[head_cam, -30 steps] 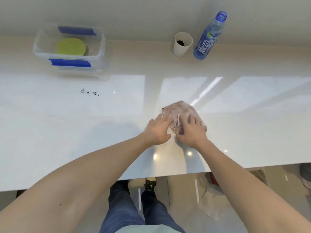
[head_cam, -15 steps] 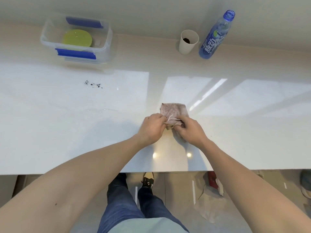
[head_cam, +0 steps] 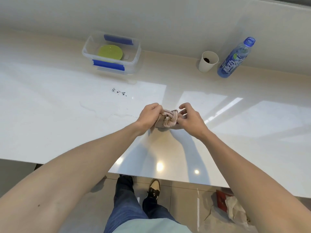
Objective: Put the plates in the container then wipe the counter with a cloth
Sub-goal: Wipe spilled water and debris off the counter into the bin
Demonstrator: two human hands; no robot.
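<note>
A pinkish cloth [head_cam: 168,119] is bunched up between my two hands, just above the white counter [head_cam: 67,123]. My left hand [head_cam: 149,115] grips its left side and my right hand [head_cam: 188,118] pinches its right side. At the back stands a clear plastic container [head_cam: 134,52] with blue clips, and a green plate [head_cam: 110,52] lies inside it. Dark crumbs [head_cam: 119,92] are scattered on the counter in front of the container, and a thin wet smear [head_cam: 104,113] runs left of my hands.
A white paper cup [head_cam: 208,62] with dark residue and a blue drink bottle [head_cam: 235,58] stand at the back right by the wall. The counter's front edge runs below my forearms. My legs, shoes and a crumpled bag [head_cam: 235,211] are on the floor.
The cloth lay flat under both hands; now it is gathered into a bunch and lifted between them. My view has shifted left, so the container sits nearer the middle.
</note>
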